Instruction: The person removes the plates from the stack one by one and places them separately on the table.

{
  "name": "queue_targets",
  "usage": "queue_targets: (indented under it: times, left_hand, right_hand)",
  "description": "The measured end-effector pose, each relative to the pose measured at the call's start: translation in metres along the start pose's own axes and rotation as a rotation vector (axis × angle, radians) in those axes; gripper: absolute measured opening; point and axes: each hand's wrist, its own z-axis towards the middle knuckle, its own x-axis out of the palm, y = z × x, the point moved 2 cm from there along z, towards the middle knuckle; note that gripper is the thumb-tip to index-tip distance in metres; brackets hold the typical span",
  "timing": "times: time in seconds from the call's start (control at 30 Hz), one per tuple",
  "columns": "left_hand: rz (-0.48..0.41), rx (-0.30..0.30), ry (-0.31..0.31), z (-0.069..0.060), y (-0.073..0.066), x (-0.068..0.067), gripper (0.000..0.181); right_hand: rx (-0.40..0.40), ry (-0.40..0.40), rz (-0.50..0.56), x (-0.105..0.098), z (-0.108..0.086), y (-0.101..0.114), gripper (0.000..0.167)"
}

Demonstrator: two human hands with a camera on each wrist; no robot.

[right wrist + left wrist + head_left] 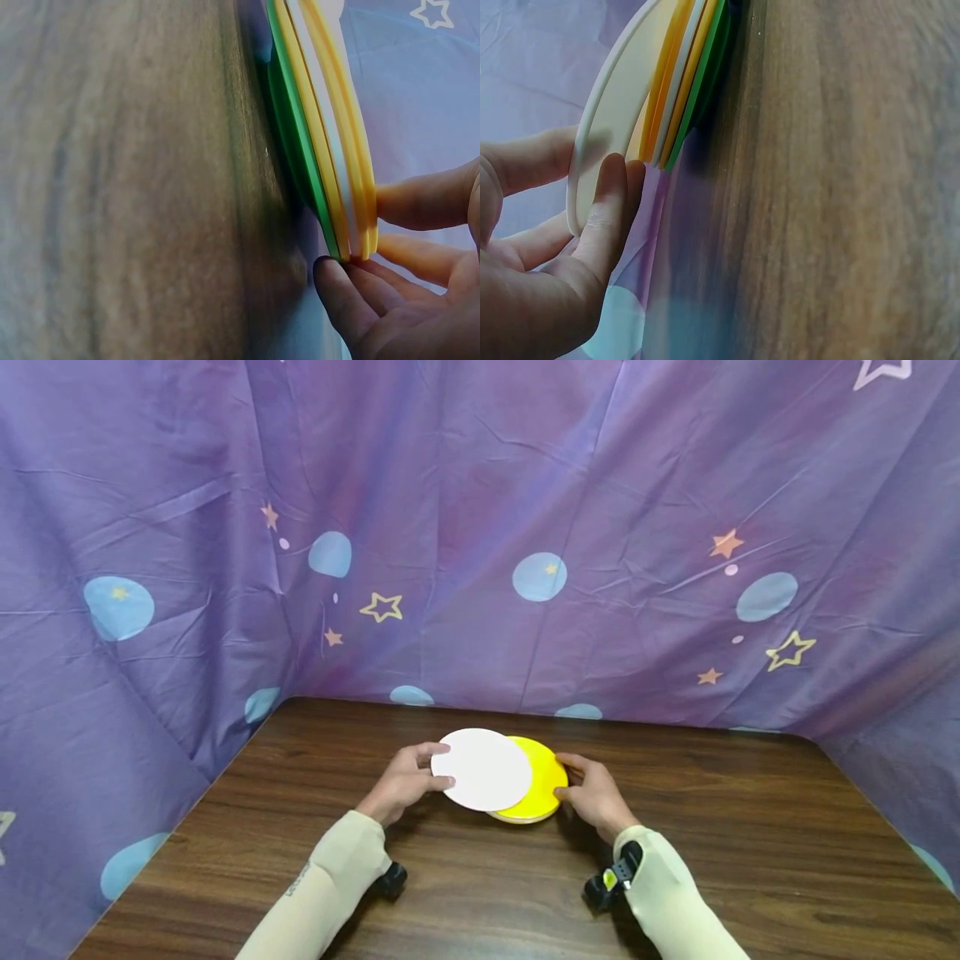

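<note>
My left hand [405,783] pinches the left rim of a white plate [480,770], thumb on one face and fingers behind, as the left wrist view shows. The white plate overlaps a stack of plates and sticks out to its left. Topmost in the stack is a yellow plate [546,781]. Beneath it, side on, show another yellow rim, a white rim [328,112], a further yellow rim and a green plate [300,150] at the bottom. My right hand [595,793] grips the stack's right edge, fingertips spread along the rims.
The stack is over the middle of a dark wooden table [375,718], towards its back edge. A purple cloth [465,527] with stars and blue circles hangs behind and beside the table. Small black cameras [392,881] sit below both wrists.
</note>
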Motion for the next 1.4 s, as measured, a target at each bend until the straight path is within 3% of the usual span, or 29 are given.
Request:
queue_targets:
  times: [0.7, 1.13, 1.4]
  left_hand:
    - [-0.023, -0.036, -0.059, -0.007, 0.005, -0.017, 0.057]
    - [-0.007, -0.055, -0.112, -0.006, 0.005, -0.039, 0.058]
    - [-0.019, -0.062, -0.176, -0.005, 0.007, -0.056, 0.059]
  right_hand:
    - [-0.009, 0.008, -0.001, -0.001, -0.001, 0.0, 0.062]
    - [0.035, -0.002, -0.042, -0.002, 0.002, -0.001, 0.062]
    - [0.043, -0.001, -0.057, -0.002, 0.003, -0.001, 0.062]
